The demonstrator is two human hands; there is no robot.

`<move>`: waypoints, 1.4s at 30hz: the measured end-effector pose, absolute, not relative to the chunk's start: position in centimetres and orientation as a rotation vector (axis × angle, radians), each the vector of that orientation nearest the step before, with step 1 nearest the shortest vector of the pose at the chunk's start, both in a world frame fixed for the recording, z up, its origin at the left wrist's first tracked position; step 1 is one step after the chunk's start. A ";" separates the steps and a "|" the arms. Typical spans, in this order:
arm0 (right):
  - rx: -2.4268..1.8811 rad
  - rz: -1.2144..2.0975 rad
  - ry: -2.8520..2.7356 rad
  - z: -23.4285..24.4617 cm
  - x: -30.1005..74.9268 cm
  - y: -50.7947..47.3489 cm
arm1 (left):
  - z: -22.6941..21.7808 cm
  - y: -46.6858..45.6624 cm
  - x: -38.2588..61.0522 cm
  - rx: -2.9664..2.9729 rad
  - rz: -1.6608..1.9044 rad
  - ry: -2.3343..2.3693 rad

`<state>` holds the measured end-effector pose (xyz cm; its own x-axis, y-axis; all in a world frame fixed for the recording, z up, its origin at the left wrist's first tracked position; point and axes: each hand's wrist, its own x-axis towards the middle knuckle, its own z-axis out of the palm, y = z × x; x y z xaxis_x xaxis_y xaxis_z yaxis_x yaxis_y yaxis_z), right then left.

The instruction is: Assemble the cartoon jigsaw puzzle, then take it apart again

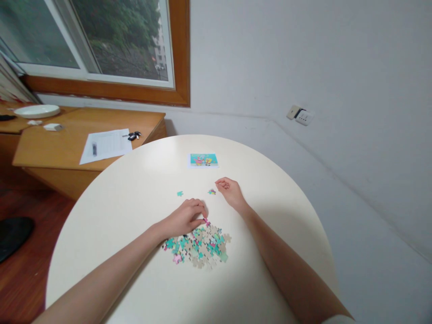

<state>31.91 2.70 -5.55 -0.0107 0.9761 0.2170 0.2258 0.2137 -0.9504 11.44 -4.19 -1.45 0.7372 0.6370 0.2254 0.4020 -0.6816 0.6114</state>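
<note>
My left hand [188,217] is at the far-left edge of a loose pile of jigsaw puzzle pieces [202,245], teal, pink and bare grey-beige. Its thumb and forefinger are closed on a pink puzzle piece [207,222]. Past the pile, my right hand [230,191] hovers low over the table with its fingers curled in, and I see nothing in them. Just left of those fingertips lies a small multicoloured puzzle piece or joined pair [212,191]. A single teal puzzle piece [180,193] lies further left. Behind them is a picture card [204,160] with cartoon figures on teal.
All this is on a round white table [135,211]. Against it at the left stands a wooden desk [67,144] with a paper sheet [108,144], keys [134,136] and a white oval dish [37,111]. A wall with sockets [303,117] rises at the right.
</note>
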 end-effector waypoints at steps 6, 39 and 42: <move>-1.212 0.905 -1.478 -5.7 32.0 2.8 | -2.0 -4.0 11.6 2.384 0.628 0.847; -1.072 0.601 -2.010 -3.7 30.0 -0.3 | -2.6 -3.7 11.7 2.350 0.711 1.320; -0.919 0.426 -2.305 -3.0 29.1 -1.5 | -2.9 -3.4 11.4 2.325 0.766 1.375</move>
